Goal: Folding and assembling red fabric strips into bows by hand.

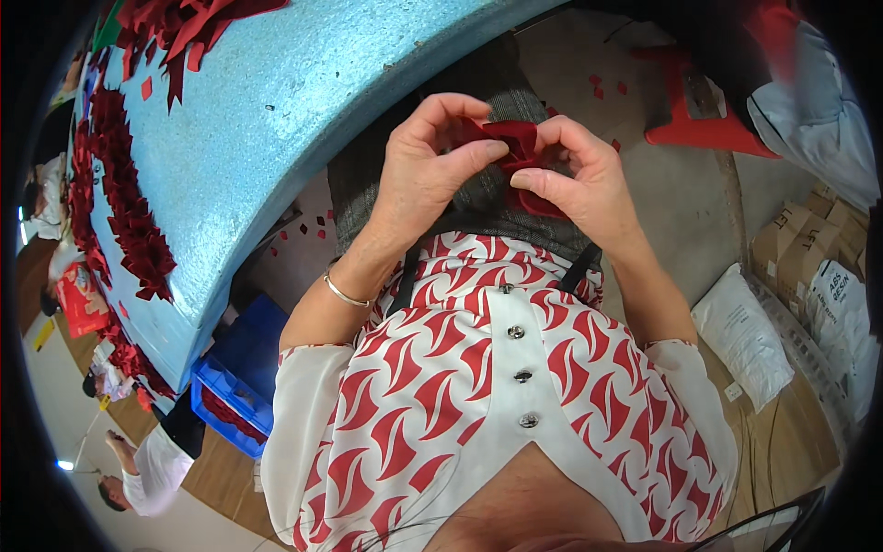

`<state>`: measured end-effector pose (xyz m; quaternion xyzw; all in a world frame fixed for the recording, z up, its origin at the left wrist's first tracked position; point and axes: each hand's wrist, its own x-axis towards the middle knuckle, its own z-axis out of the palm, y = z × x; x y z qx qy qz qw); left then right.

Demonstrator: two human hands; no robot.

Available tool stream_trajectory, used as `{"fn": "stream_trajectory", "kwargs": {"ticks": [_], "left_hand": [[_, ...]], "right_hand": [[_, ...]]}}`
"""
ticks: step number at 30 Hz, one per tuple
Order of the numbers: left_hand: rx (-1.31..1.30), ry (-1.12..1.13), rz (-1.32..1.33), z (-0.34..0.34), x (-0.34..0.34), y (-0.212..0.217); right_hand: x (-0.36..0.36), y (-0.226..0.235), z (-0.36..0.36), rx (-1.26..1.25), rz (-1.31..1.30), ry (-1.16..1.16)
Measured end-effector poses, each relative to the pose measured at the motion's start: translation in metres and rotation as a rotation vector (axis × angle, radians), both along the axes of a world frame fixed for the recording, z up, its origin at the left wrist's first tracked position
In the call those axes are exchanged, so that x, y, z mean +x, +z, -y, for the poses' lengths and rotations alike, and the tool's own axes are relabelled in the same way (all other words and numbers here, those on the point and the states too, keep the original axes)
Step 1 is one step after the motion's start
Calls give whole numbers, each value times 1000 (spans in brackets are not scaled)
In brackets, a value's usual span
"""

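Note:
A dark red velvety ribbon (518, 135), folded into loops, is held over my lap between both hands. My left hand (425, 170) pinches its left side, with thumb and forefinger meeting near the middle fold. On the other side my right hand (587, 175) grips the ribbon between thumb and fingers. Part of the ribbon hangs below my right thumb. The fingers hide some of the folds, so I cannot tell whether it is knotted. Beneath it lies dark grey cloth (359, 198) across my lap.
A blue speckled table (276, 101) curves along the left, carrying rows of dark red ribbon bows (129, 202) and a ribbon pile (184, 32). Below it stands a blue crate (216, 405). Rightward are a red stool (704, 124), cardboard boxes (796, 244), a white sack (743, 336) and another person's sleeve (819, 120).

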<state>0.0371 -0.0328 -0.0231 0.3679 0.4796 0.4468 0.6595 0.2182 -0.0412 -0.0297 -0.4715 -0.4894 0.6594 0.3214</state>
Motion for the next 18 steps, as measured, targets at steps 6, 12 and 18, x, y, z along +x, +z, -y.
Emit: {"fn": "stream_trajectory", "kwargs": {"ticks": [6, 12, 18], "left_hand": [[225, -131, -28, 4, -3, -10], [313, -144, 135, 5, -2, -15], [112, -131, 235, 2, -2, -13]], "right_hand": [[-3, 13, 0, 517, 160, 58], [5, 11, -10, 521, -18, 42], [6, 19, -11, 400, -105, -27]]}}
